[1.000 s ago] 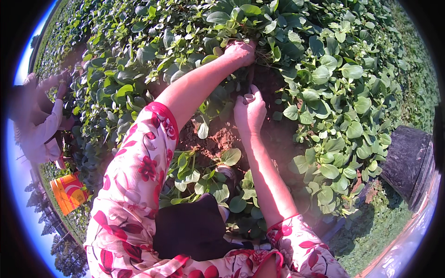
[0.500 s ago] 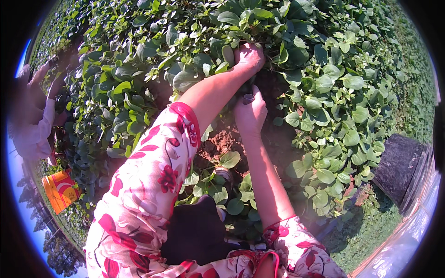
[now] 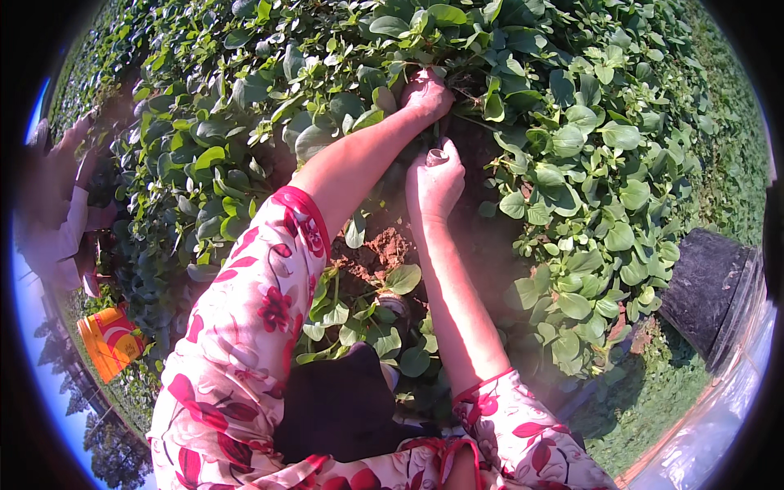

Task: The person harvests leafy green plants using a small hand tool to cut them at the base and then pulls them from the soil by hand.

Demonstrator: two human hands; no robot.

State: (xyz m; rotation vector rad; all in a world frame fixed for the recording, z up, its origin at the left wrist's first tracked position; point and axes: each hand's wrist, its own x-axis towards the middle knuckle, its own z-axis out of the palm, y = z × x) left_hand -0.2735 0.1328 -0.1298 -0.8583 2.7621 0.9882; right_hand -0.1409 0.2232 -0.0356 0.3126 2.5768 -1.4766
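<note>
My left hand (image 3: 427, 95) is closed among the leaves at the far side of the dug gap. Its fingers seem wrapped round the base of a leafy green plant (image 3: 447, 59), though foliage hides the grip. Just nearer to me, my right hand (image 3: 435, 186) is closed round a tool with a hollow tubular handle (image 3: 438, 157). The handle's round open end faces up; the working part is largely hidden in shadow ahead of the fist. Reddish-brown soil (image 3: 384, 251) with clods lies bare to the left of my right wrist.
Dense broad-leaved greens (image 3: 572, 204) surround the gap. A black bucket (image 3: 706, 290) lies tilted at the right, near plastic sheeting (image 3: 727, 425). At the left are an orange-yellow bucket (image 3: 112, 341) and another person (image 3: 61, 237), blurred, with an arm toward the plants.
Both hands have shifted slightly up and left, away from me. The right fist has tipped, so its handle's open end shows more plainly. Leaves by the left hand have moved.
</note>
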